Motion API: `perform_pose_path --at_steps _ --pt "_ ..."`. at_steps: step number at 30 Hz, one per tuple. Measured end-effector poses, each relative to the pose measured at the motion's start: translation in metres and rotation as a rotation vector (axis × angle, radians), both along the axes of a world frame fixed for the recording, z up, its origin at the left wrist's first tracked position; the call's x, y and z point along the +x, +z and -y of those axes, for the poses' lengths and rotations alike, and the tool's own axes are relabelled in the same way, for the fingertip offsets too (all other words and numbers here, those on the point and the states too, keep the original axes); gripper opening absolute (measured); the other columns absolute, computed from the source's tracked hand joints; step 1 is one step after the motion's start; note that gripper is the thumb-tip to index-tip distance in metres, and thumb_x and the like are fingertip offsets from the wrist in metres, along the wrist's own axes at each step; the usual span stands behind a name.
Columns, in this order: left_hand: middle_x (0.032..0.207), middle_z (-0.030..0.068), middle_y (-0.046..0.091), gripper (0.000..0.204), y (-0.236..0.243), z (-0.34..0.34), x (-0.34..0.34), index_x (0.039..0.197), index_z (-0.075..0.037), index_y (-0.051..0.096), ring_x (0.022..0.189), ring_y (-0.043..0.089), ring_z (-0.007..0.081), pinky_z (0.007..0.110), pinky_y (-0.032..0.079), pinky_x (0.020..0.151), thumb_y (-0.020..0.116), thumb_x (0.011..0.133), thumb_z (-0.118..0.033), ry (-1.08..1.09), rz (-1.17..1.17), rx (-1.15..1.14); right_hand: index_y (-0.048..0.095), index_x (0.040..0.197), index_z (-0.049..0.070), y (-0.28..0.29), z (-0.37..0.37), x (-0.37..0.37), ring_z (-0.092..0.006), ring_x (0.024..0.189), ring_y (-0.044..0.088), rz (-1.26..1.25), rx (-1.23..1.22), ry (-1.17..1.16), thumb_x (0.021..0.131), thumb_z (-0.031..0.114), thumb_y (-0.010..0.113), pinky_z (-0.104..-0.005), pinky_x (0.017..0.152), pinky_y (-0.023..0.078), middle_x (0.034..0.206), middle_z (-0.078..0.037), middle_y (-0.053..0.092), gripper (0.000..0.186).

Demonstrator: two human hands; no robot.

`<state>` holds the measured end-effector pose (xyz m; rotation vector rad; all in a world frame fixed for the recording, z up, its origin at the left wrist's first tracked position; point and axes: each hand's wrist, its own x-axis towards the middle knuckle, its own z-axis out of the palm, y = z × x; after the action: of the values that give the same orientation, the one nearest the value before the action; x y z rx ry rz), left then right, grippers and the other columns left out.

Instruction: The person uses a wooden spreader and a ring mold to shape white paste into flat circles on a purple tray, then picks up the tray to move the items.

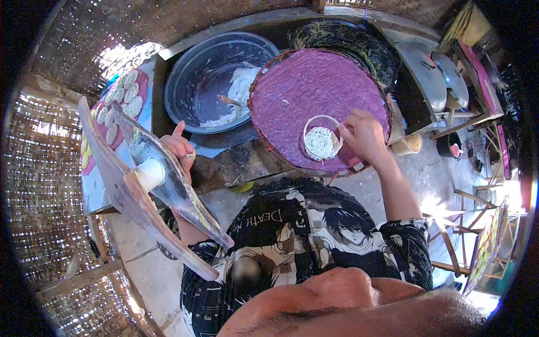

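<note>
A wooden press (132, 188), made of two long tapered boards joined by a white cylinder, slants across my left forearm. My left hand (179, 147) grips it at the edge of the nearer-right board; one finger sticks up and the others are curled, with the palm hidden behind the wood. In my right hand (362, 135) the fingers pinch the rim of a small pale ring (337, 123). A round nest of thin white dough strands (322, 144) lies within the ring, over a wide round tray covered with purple cloth (314, 84).
A large dark basin (185, 73) holds white dough (242, 84) and a wooden stick. At left, a table (96, 185) bears a purple mat with several strand rounds (133, 106). Lidded metal pots (429, 84) stand at right, near a pale bucket (408, 145). Wooden racks stand beyond.
</note>
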<state>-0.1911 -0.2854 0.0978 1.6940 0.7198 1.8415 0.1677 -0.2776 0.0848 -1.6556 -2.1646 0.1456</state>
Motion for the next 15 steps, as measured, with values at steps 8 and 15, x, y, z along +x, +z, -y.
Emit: perform_pose_path --at_steps 8,15 --pt "0.066 0.0000 0.041 0.026 -0.005 -0.006 0.000 0.075 -0.012 0.040 0.059 0.048 0.0138 0.050 0.026 0.095 0.059 0.066 0.004 -0.099 -0.109 0.081 0.057 0.066 0.006 -0.011 0.007 0.003 -0.0264 0.069 0.054 0.016 0.031 0.014 0.067 0.020 0.058 -0.0372 0.058 0.045 0.068 -0.008 0.051 0.014" --pt "0.063 0.0006 0.041 0.025 -0.006 0.002 -0.001 0.075 -0.011 0.042 0.058 0.046 0.0148 0.051 0.027 0.094 0.064 0.065 -0.002 -0.068 -0.056 0.044 0.057 0.066 0.006 -0.018 0.009 0.001 -0.0270 0.070 0.054 0.067 -0.029 0.012 0.068 0.020 0.058 -0.0377 0.059 0.045 0.071 -0.009 0.052 0.015"
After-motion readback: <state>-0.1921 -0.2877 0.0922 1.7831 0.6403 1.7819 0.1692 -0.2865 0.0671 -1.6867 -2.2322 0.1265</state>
